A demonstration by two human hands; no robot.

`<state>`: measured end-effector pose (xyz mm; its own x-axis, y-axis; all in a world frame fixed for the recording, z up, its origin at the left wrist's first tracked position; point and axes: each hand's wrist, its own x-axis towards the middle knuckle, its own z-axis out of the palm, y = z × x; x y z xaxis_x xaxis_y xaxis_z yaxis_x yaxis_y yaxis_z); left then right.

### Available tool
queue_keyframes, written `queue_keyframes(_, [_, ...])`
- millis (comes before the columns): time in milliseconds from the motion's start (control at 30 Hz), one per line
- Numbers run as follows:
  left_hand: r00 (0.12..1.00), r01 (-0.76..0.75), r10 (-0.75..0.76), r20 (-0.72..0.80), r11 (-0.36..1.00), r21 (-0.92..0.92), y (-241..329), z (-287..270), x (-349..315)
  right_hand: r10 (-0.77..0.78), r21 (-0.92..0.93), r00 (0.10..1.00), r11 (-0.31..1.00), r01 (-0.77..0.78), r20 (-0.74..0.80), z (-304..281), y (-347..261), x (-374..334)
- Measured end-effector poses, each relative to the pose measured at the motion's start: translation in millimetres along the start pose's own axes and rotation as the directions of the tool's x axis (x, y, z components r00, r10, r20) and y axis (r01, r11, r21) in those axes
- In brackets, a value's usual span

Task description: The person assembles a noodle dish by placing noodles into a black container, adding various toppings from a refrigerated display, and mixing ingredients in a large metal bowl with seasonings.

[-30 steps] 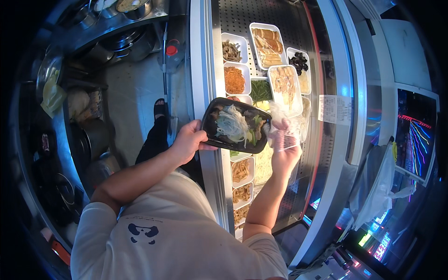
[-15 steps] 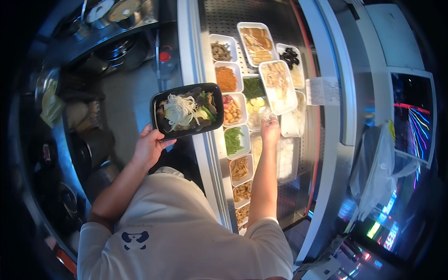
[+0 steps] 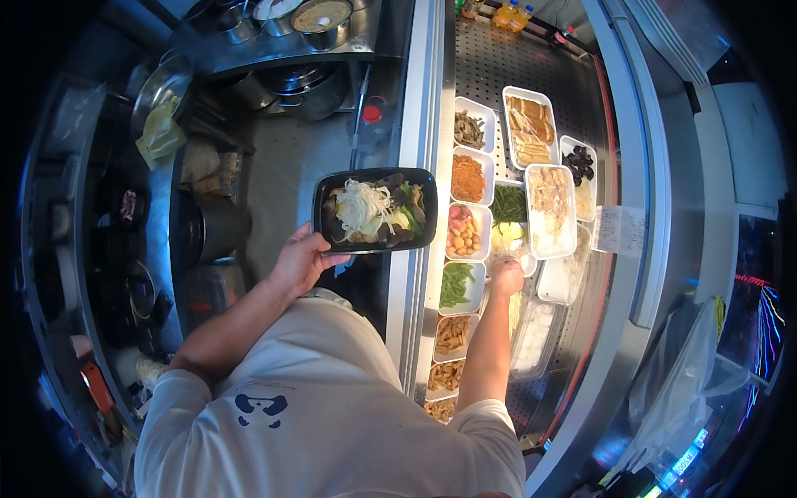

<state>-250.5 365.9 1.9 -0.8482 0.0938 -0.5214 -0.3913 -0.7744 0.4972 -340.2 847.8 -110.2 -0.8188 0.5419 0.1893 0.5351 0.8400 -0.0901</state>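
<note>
My left hand [image 3: 300,261] grips the lower left edge of a black rectangular food container [image 3: 322,236]. Shredded white strands [image 3: 368,206], dark pieces and green leaves fill it, level above the floor beside the counter. Over the chilled counter, my right hand [image 3: 506,274] is closed, with its fingertips down in a tray below some yellow slices [image 3: 505,236]. Whatever its fingers hold is hidden. Close by are a tray of green beans or similar cut greens [image 3: 458,285], small potato-like pieces [image 3: 465,232] and dark green strips [image 3: 508,202].
Other white trays hold orange shreds [image 3: 468,178], brown strips [image 3: 452,334], sliced pieces [image 3: 551,203], tofu-like sheets [image 3: 529,124] and black fungus [image 3: 577,162]. A metal rail [image 3: 407,274] edges the counter. Pots [image 3: 324,21] stand at the far left; plastic bags [image 3: 681,398] hang right.
The whole view has shifted, so the counter appears farther right and lower. My right hand has moved slightly left over the trays, its fingers more curled. My left hand still holds the black container.
</note>
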Motion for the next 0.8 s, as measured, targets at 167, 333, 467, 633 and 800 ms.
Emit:
queue_keyframes(167, [0.999, 0.038, -0.04, 0.033, 0.999, 0.038, -3.9, 17.2, 12.8, 0.159, -0.015, 0.987, 0.987, -0.159, -0.017, -16.8, 26.7, 8.7])
queue_keyframes(333, [0.999, 0.048, -0.048, 0.011, 0.999, 0.011, -0.4, 18.4, 10.2, 0.199, 0.528, 0.973, 0.842, -0.11, -0.114, -77.2, -12.8, -3.3])
queue_keyframes(467, [0.996, 0.069, -0.067, 0.051, 0.997, -0.035, 11.2, 7.9, 9.4, 0.088, 0.732, 0.993, 0.681, -0.005, -0.076, -142.1, -49.1, -40.0])
queue_keyframes(633, [0.993, 0.089, -0.085, 0.077, 0.995, -0.052, 28.7, -12.0, 17.0, -0.183, 0.956, 0.982, 0.292, 0.018, 0.037, -184.6, -110.7, -94.7])
queue_keyframes(800, [0.992, 0.089, -0.084, 0.091, 0.995, -0.05, 74.7, -50.4, 30.9, -0.397, 0.993, 0.913, 0.095, -0.067, 0.1, -188.1, -198.7, -143.0])
